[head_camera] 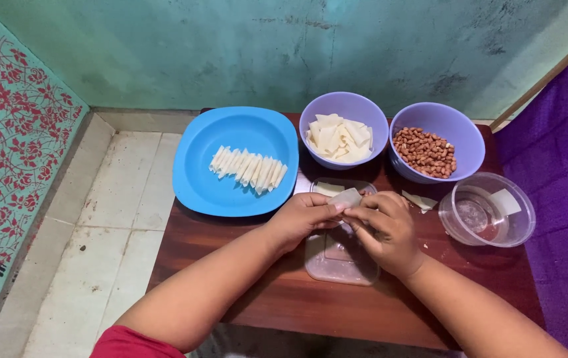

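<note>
My left hand [302, 219] and my right hand [386, 229] meet over a clear plastic lid [337, 262] on a low wooden table [257, 292]. Both pinch a small pale dough wrapper [347, 197] between the fingertips, folded or rolled. One more flat wrapper piece [327, 189] lies on the lid's far end. A blue plate [198, 172] to the left carries a row of several rolled pale sticks [247, 168]. Behind my hands stand a purple bowl of wrapper squares [340, 139] and a purple bowl of peanuts [426, 152].
A clear round container [489, 211] with a little liquid and a white piece on its rim stands at the right. A wrapper scrap [419, 200] lies on the table by it. Tiled floor [118, 219] lies left, a teal wall behind, purple cloth [562, 172] at right.
</note>
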